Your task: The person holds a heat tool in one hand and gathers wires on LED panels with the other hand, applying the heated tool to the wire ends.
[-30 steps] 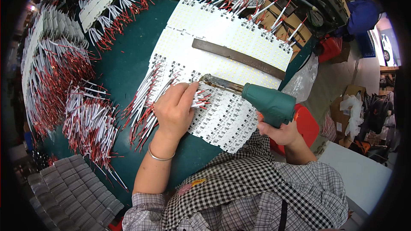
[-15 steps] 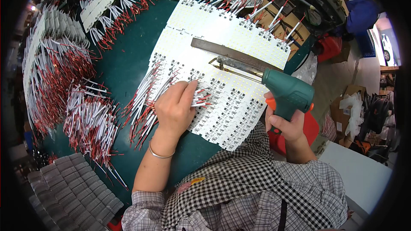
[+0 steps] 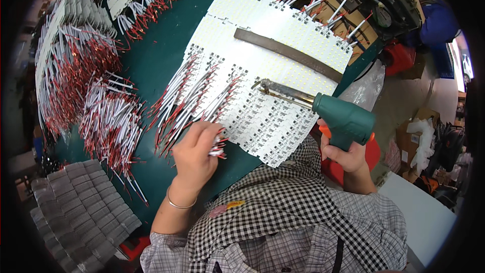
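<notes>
At centre, on the green worktop [image 3: 151, 65]: white LED strip boards [image 3: 262, 71] lie fanned out, a dark metal bar [image 3: 288, 53] across them.
Left hand [image 3: 194, 159]: fingers pinched together on a small bundle of red-and-white wires [image 3: 218, 145] at the boards' 7 o'clock edge.
Right hand [image 3: 346, 156]: clamped around the green soldering gun [image 3: 343, 119], tip [image 3: 262, 85] over the boards.
Doing it well: likely best to steady each wire end before touching the tip down.
Room: wire piles [image 3: 111, 121] crowd 9 o'clock; the worktop edge runs close at 5 o'clock.
</notes>
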Available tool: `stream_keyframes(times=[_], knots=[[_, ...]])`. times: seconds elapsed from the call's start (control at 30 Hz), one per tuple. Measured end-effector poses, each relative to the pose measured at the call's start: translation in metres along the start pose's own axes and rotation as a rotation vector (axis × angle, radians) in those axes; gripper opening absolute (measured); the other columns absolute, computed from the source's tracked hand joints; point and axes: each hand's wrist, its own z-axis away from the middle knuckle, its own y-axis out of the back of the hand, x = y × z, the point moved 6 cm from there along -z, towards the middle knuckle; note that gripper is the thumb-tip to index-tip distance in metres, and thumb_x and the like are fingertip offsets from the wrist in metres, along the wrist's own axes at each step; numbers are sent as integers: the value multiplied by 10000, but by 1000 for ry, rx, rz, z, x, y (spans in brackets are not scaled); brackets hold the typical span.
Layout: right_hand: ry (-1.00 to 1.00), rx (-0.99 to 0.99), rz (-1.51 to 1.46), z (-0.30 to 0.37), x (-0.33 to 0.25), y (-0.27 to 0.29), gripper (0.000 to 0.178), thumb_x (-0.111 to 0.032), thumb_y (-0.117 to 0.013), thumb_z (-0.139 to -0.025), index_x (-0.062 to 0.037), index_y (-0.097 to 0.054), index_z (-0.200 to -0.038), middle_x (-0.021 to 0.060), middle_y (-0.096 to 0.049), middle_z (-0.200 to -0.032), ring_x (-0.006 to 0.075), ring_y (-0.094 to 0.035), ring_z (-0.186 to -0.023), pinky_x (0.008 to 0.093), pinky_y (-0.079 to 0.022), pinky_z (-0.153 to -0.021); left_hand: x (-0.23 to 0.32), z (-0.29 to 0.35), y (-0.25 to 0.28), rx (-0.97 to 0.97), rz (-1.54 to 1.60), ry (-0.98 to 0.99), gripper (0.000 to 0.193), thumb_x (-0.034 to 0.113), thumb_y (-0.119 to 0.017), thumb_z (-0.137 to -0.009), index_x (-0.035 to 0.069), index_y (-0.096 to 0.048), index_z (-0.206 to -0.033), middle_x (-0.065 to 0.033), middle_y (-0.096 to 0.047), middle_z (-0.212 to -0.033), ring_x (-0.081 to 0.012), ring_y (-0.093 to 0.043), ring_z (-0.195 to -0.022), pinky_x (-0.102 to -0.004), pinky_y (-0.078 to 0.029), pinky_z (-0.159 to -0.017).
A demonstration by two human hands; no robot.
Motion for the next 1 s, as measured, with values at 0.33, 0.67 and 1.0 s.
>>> stream_keyframes(times=[0.33,0.67,1.0], knots=[[-27,-173,239,16,15,-18,446,10,-724,-745,20,-524,-1143,101,-603,-1005,131,-594,-764,255,-505,-630,-16,40,-17,74,-27,33,445,-153,-609,-606,32,-674,-1005,-93,-641,-773,-213,-669,-671,-286,-542,-596],[-110,-168,217,11,14,-42,282,3,-732,-732,0,-596,-979,46,-618,-819,116,-588,-717,243,-467,-622,-16,45,-16,119,-65,-81,428,-63,-609,-556,46,-699,-960,-48,-566,-707,-181,-552,-545,-299,-436,-468],[-88,-170,265,12,20,-39,243,-16,-756,-714,-10,-617,-913,28,-629,-777,103,-598,-685,240,-476,-614,-12,47,-20,38,-77,-13,476,-108,-589,-536,53,-703,-968,-57,-575,-717,-191,-555,-550,-303,-426,-465]])
